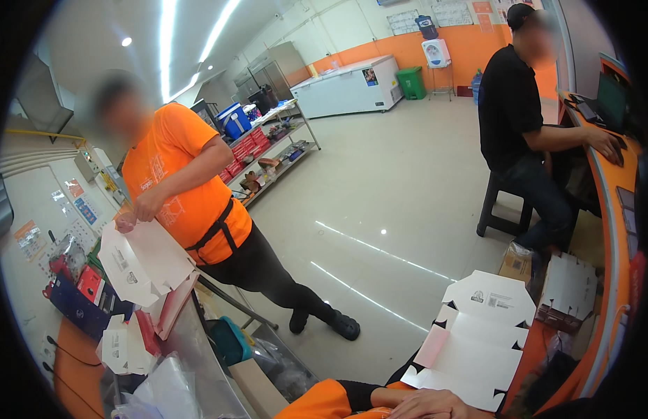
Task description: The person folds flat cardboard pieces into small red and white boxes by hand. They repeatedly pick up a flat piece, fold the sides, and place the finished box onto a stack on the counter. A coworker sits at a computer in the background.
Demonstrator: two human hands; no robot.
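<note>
At the lower edge my left forearm (pixel 385 397) comes in from the left, in an orange sleeve over a black one. My right hand (pixel 433 403) appears to lie across my left wrist, its fingers fairly flat and nothing visible in them. My left hand's fingers are hidden beneath it or below the frame. Just beyond my hands lies an unfolded white cardboard box (pixel 474 342) with tabs and slots; one raised pinkish flap (pixel 432 348) stands at its left. Neither hand visibly grips this box.
At left, a person in orange (pixel 177 174) holds another white box (pixel 146 262) over a metal table (pixel 212 370). Plastic bags (pixel 160 394) lie nearby. A person in black (pixel 512 119) sits at the orange counter (pixel 603 167) on the right. Stacked cartons (pixel 567 286) stand under it.
</note>
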